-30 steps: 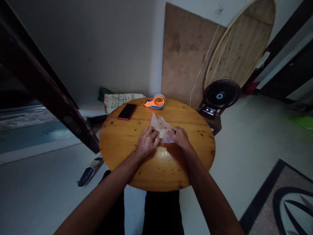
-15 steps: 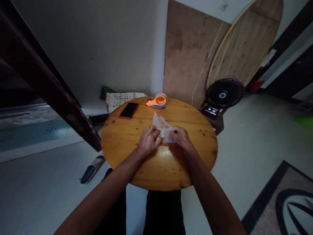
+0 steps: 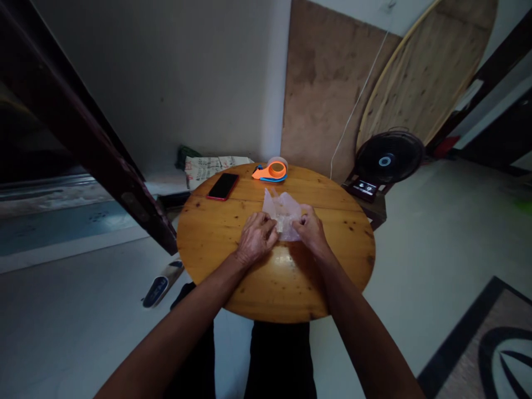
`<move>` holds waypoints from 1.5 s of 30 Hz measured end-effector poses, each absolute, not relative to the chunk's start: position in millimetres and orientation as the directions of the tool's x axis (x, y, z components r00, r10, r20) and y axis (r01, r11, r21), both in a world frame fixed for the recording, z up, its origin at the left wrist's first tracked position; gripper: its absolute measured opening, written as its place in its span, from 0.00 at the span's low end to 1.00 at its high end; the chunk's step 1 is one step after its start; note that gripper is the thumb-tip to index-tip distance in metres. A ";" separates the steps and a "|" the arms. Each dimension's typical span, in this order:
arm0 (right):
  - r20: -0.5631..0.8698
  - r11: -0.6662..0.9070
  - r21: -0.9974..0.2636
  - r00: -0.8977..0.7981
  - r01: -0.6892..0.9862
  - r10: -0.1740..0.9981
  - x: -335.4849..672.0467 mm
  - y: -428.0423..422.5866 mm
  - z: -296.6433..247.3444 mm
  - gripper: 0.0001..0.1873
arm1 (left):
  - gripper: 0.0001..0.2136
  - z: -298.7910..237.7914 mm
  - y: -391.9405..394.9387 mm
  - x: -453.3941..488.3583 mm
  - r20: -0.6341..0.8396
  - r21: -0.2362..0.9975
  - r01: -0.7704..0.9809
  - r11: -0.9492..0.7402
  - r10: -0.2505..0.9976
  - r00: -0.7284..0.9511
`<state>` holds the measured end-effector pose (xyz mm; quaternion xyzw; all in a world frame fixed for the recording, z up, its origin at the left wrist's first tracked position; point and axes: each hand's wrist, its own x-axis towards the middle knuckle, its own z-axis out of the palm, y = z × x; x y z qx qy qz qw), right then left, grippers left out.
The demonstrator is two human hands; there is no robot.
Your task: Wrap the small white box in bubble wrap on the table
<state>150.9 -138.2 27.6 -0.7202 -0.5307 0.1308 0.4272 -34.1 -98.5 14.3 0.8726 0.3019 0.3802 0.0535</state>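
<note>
A translucent, pinkish plastic sheet (image 3: 283, 206), mottled like bubble wrap, lies crumpled at the middle of the round wooden table (image 3: 216, 244). My left hand (image 3: 256, 235) rests on the tabletop and pinches the sheet's left side between thumb and fingers. On the other side, my right hand (image 3: 310, 227) grips the right edge with curled fingers. The far corners of the sheet stand up loosely. Between my hands the sheet looks doubled over and paler; whether anything lies inside, I cannot tell.
An orange and blue tape dispenser (image 3: 271, 170) sits at the table's far edge. Left of it lies a phone (image 3: 223, 187) with a red rim. A black fan (image 3: 387, 160) stands beyond the right edge. A shoe (image 3: 160, 287) is on the floor at left.
My right fingers have shifted on the sheet's right side, and its far right part now stands up wider. My left hand keeps its grip. The whole view has shifted slightly.
</note>
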 end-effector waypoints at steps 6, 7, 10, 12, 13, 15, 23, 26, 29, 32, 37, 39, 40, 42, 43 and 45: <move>0.144 0.052 -0.972 0.412 0.228 0.900 139.7 -131.6 25.8 0.38 | 0.11 16.6 -98.1 -34.2 0.617 0.308 0.492 -0.814 0.564 0.548; 0.115 0.052 -0.985 0.412 0.163 0.904 136.9 -131.5 26.8 0.38 | 0.11 17.4 -98.3 -34.1 0.612 0.308 0.489 -0.816 0.564 0.554; 0.056 0.052 -0.998 0.395 0.021 0.917 129.3 -133.0 31.6 0.37 | 0.11 18.9 -98.5 -33.4 0.601 0.306 0.484 -0.820 0.560 0.570; 0.047 0.063 -0.997 0.362 -0.034 0.931 125.4 -135.1 35.3 0.36 | 0.11 19.0 -98.2 -33.1 0.599 0.308 0.475 -0.824 0.556 0.576; 0.046 0.069 -0.996 0.340 -0.055 0.939 123.9 -136.3 37.0 0.36 | 0.11 18.9 -98.0 -33.0 0.600 0.310 0.468 -0.828 0.552 0.579; 0.045 0.076 -0.993 0.304 -0.092 0.952 122.1 -138.6 39.9 0.36 | 0.12 18.4 -97.6 -33.2 0.600 0.318 0.452 -0.834 0.546 0.585; 0.011 0.046 -0.983 0.190 -0.178 0.982 128.5 -145.7 41.6 0.31 | 0.09 19.1 -96.0 -33.4 0.588 0.452 0.376 -0.808 0.588 0.556; 0.010 0.037 -0.982 0.147 -0.187 0.989 132.0 -146.7 40.2 0.28 | 0.09 18.2 -95.1 -32.6 0.570 0.553 0.343 -0.759 0.646 0.508; -0.012 0.011 -0.982 0.123 -0.191 0.992 133.0 -147.6 41.7 0.28 | 0.13 15.7 -94.5 -32.2 0.549 0.642 0.307 -0.703 0.701 0.456; -0.036 -0.015 -0.980 0.099 -0.198 0.994 132.5 -149.4 45.5 0.30 | 0.13 14.8 -94.7 -33.4 0.515 0.725 0.249 -0.642 0.745 0.424; -0.004 0.001 -0.987 0.033 -0.158 0.999 133.8 -153.4 50.4 0.30 | 0.10 19.7 -97.1 -36.3 0.461 0.802 0.166 -0.573 0.772 0.437; 0.014 0.015 -0.990 0.010 -0.137 1.000 134.9 -155.0 51.8 0.31 | 0.14 20.7 -98.1 -34.8 0.463 0.787 0.211 -0.580 0.781 0.420; 0.021 0.020 -0.992 -0.003 -0.126 1.000 135.4 -155.7 52.4 0.31 | 0.15 20.5 -98.5 -33.3 0.472 0.770 0.242 -0.590 0.782 0.406; 0.034 0.030 -0.995 -0.030 -0.100 0.999 135.4 -156.6 53.3 0.31 | 0.15 19.1 -98.5 -30.0 0.501 0.733 0.289 -0.616 0.775 0.385; 0.042 0.038 -0.995 -0.041 -0.087 0.998 134.9 -156.7 53.5 0.30 | 0.13 18.0 -98.1 -28.6 0.514 0.720 0.296 -0.628 0.768 0.382; 0.061 0.058 -0.996 -0.047 -0.066 0.997 133.2 -156.1 53.2 0.28 | 0.11 15.8 -96.6 -27.4 0.532 0.709 0.283 -0.646 0.754 0.386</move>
